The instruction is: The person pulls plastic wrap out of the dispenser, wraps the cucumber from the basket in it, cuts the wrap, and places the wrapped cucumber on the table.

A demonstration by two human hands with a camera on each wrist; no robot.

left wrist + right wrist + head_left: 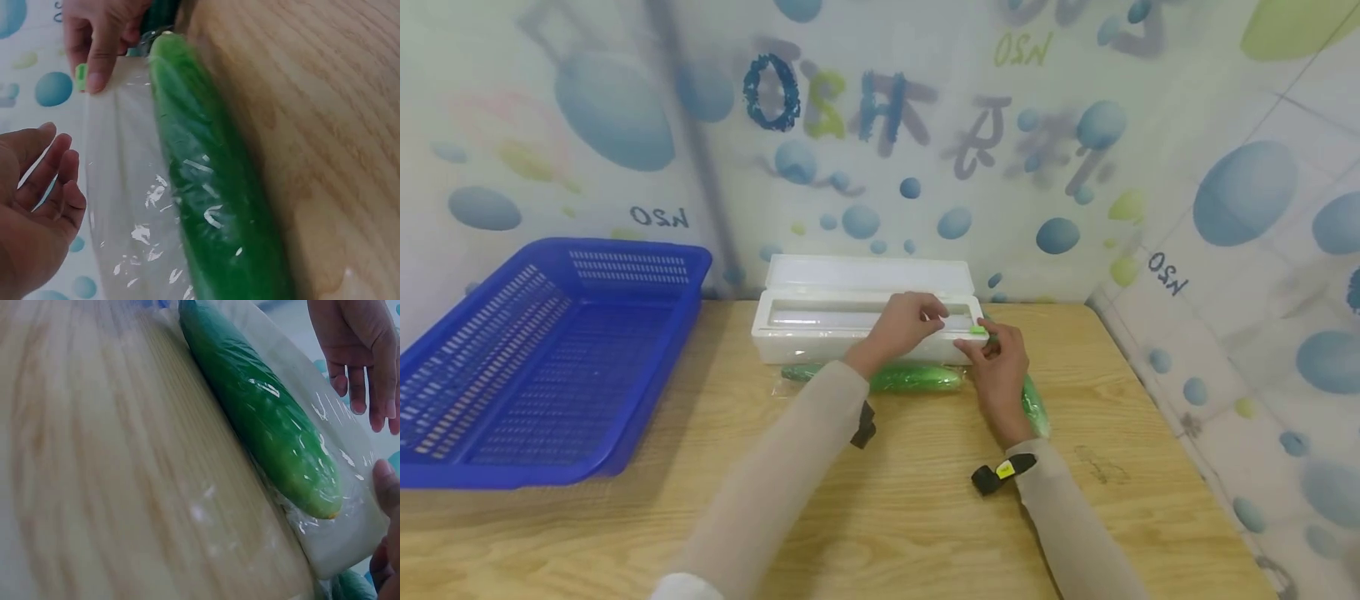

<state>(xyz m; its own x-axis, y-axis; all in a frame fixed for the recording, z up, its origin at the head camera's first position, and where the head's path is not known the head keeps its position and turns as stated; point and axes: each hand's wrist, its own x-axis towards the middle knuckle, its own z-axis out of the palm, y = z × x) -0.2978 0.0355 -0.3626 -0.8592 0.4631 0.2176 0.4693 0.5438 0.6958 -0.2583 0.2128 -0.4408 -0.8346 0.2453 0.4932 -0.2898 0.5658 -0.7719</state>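
A white cling film dispenser box lies lengthwise against the wall, its lid raised and a film roll inside. At the box's right end, my right hand pinches the small green slide cutter, thumb against the front edge. My left hand hovers over the middle of the box, fingers loosely bent with nothing between them, as the left wrist view shows. Along the box front lies a cucumber in shiny clear film. Another cucumber extends beside my right wrist, partly hidden by it.
A large blue plastic basket stands on the left of the wooden table. Behind and to the right rise walls covered with bubble-patterned sheeting.
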